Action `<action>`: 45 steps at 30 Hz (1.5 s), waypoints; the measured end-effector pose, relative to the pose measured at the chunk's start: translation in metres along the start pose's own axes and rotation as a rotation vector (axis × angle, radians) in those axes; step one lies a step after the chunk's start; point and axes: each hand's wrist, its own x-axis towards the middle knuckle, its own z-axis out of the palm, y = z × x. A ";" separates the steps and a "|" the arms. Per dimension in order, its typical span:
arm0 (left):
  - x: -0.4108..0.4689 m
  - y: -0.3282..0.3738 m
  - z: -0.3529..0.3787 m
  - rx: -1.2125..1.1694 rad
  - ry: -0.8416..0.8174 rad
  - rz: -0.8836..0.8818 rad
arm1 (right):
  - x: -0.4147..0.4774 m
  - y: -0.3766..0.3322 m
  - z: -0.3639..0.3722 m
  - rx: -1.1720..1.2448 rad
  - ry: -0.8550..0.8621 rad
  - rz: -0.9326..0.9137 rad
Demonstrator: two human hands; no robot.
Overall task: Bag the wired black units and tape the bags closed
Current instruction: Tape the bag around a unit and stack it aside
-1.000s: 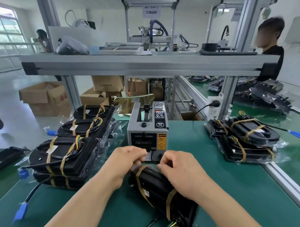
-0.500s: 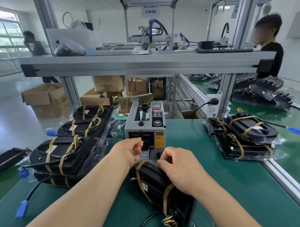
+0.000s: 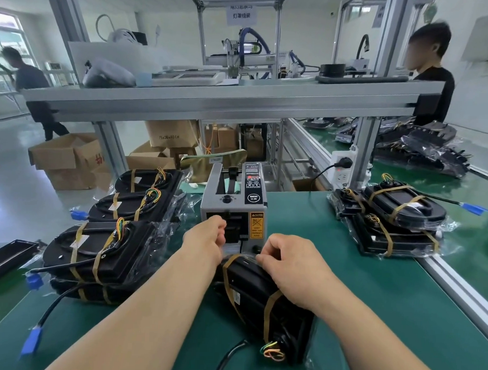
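Observation:
A black unit (image 3: 260,304) with brown straps and coloured wires lies in a clear bag on the green mat in front of me. My right hand (image 3: 287,266) presses the bag's folded end down on the unit's far end. My left hand (image 3: 207,239) is at the outlet of the grey tape dispenser (image 3: 233,206), just behind the unit. Its fingers pinch together at the slot; the clear tape itself is hard to make out.
Bagged units are stacked at the left (image 3: 96,251) and in a second pile at the right (image 3: 393,220). An aluminium shelf frame (image 3: 212,100) spans overhead. Cardboard boxes (image 3: 66,156) stand on the floor beyond. One person stands at the far right, another walks at the far left.
My left hand has lifted off the unit's end and moved up to the dispenser's outlet. My right hand has stayed on the bag's folded end.

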 end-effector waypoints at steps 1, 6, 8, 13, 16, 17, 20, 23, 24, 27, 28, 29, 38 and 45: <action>-0.004 0.000 -0.003 0.011 0.000 0.022 | 0.000 -0.001 0.000 -0.005 -0.004 -0.001; -0.042 0.000 -0.030 0.132 -0.057 0.277 | 0.001 0.000 0.000 -0.018 -0.010 -0.012; -0.064 -0.006 -0.045 0.195 -0.134 0.365 | 0.001 0.000 0.002 -0.015 -0.012 -0.012; -0.100 -0.029 -0.061 0.331 -0.268 0.424 | 0.001 -0.001 0.004 -0.010 -0.020 -0.020; -0.101 -0.034 -0.059 0.349 -0.247 0.434 | -0.001 -0.002 0.004 -0.007 -0.019 -0.025; -0.100 -0.035 -0.058 0.347 -0.243 0.435 | -0.002 -0.002 0.004 -0.004 -0.020 -0.023; -0.099 -0.036 -0.056 0.345 -0.233 0.444 | -0.002 -0.003 0.005 -0.001 -0.015 -0.016; -0.096 -0.038 -0.055 0.355 -0.211 0.445 | -0.002 -0.004 0.006 -0.004 -0.008 -0.014; -0.095 -0.038 -0.055 0.360 -0.206 0.445 | -0.003 -0.004 0.006 -0.008 -0.007 -0.016; -0.094 -0.038 -0.056 0.388 -0.189 0.460 | -0.003 -0.003 0.007 -0.015 -0.003 -0.022; -0.095 -0.039 -0.056 0.399 -0.179 0.469 | -0.002 -0.003 0.007 -0.015 -0.001 -0.022; -0.095 -0.039 -0.055 0.411 -0.168 0.477 | -0.002 -0.003 0.007 -0.014 -0.002 -0.021; -0.103 -0.039 -0.053 0.527 -0.112 0.515 | -0.002 -0.003 0.007 -0.012 -0.007 -0.032; -0.098 -0.042 -0.054 0.637 -0.057 0.532 | -0.003 -0.003 0.008 -0.010 -0.008 -0.028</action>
